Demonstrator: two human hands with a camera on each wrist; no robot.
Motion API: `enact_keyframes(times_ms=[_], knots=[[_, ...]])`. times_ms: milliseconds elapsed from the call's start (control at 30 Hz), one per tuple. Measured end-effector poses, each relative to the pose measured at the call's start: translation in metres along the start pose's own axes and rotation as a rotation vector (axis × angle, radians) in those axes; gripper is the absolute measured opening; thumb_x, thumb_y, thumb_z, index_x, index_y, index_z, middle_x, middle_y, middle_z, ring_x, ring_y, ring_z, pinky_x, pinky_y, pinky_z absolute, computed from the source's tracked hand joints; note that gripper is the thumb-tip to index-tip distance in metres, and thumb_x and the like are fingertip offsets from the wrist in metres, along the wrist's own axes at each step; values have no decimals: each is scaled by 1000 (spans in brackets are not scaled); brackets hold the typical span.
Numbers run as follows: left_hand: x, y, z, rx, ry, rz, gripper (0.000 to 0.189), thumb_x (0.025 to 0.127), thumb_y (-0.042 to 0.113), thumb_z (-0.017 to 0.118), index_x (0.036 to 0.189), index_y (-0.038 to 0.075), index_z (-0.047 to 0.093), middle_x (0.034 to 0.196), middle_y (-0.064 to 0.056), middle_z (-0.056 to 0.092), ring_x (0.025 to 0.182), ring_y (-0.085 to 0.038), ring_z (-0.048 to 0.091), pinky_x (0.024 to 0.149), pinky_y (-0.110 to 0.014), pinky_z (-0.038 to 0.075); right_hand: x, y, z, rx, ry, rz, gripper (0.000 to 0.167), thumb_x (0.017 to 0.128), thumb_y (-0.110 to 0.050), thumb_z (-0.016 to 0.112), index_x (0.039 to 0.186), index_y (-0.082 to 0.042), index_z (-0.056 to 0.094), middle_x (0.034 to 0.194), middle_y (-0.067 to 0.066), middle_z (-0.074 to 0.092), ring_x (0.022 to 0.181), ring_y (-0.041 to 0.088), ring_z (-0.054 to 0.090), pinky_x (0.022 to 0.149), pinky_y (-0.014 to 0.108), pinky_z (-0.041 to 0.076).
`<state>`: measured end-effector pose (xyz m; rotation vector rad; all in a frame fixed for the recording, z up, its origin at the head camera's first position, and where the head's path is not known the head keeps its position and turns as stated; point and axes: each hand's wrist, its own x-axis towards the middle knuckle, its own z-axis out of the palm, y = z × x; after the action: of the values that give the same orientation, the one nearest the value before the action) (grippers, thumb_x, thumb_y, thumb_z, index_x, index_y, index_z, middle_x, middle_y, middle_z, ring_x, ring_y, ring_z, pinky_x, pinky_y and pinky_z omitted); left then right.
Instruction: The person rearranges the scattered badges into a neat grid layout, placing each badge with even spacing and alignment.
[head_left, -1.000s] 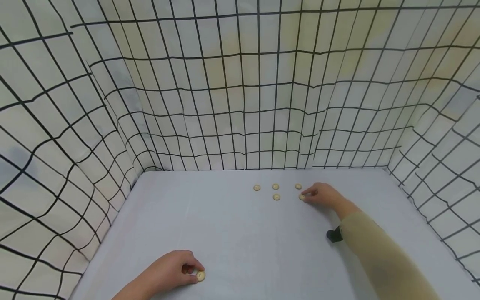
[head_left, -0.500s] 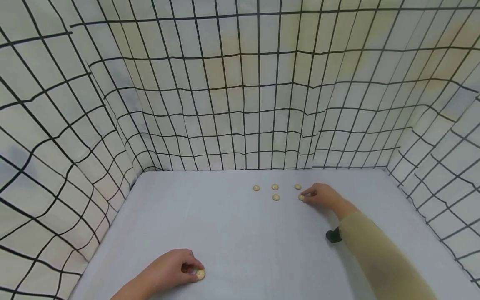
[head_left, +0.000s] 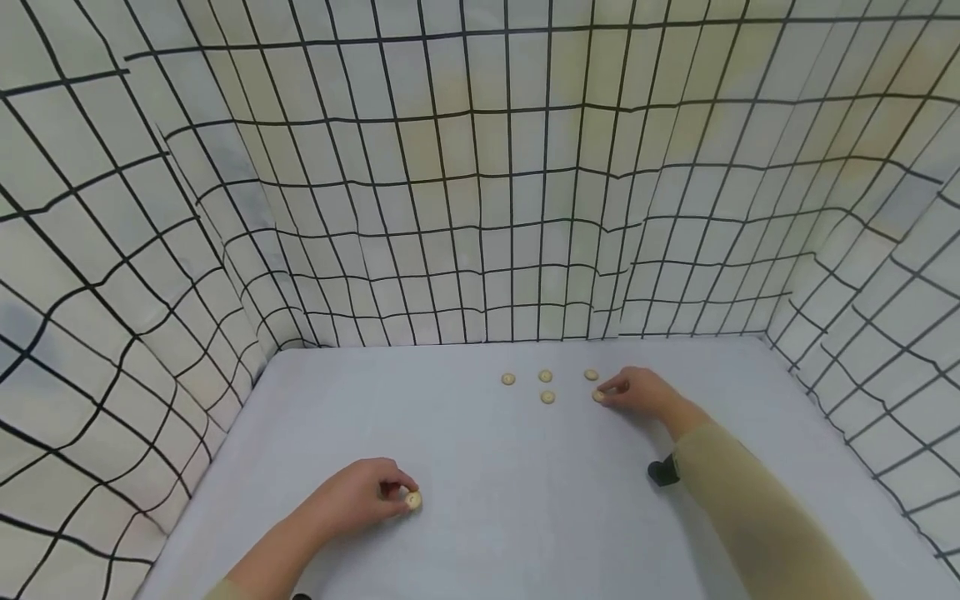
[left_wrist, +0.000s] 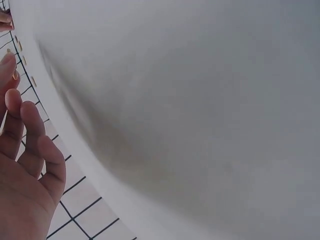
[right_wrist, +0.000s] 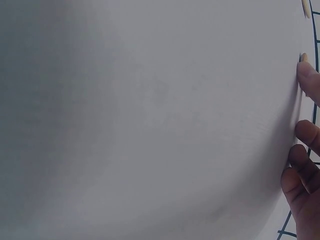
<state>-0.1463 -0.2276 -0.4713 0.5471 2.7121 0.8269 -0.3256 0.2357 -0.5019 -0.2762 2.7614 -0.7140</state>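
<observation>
My left hand pinches a pale yellow round button between thumb and fingertips, above the near left part of the white table. In the left wrist view its other fingers are loosely bent. Near the far right, my right hand pinches a second button at the table surface. The right wrist view shows that button's edge at the fingertips. Just behind it lies another button, with two more to the left, one behind and one in front. Leftmost is one more button.
The white table is bounded at the back and both sides by pale walls covered in black netting. A small black wrist device shows at the right sleeve.
My left hand has moved forward and slightly right with its button, away from the table's near edge. The right hand keeps its place at its button. The head view has shifted slightly.
</observation>
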Motion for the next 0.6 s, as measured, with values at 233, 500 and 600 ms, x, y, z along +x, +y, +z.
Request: enact_keyframes(times_ms=[233,500,600], knots=[[54,3,4,16,25,-84,16,83,21,81,98,22,76,76,8,54,72,-10,49,65,-30,41,-4,-2,-4,37,-1,-8,32,87,-34,76,114,-16,74,117,10,64,110,31,58,93,48,47],[120,15,4,-24,21,-113,14,85,25,80,98,22,75,76,4,56,74,-13,51,66,-32,42,-4,0,-3,44,-2,-24,31,87,-33,76,114,-17,75,115,9,64,109,30,58,93,48,47],[140,18,5,-41,23,-126,14,86,26,78,100,22,76,77,3,56,74,-13,50,67,-31,41,-4,1,-2,42,-1,-24,31,87,-34,76,113,-17,75,114,8,64,110,31,58,94,48,46]])
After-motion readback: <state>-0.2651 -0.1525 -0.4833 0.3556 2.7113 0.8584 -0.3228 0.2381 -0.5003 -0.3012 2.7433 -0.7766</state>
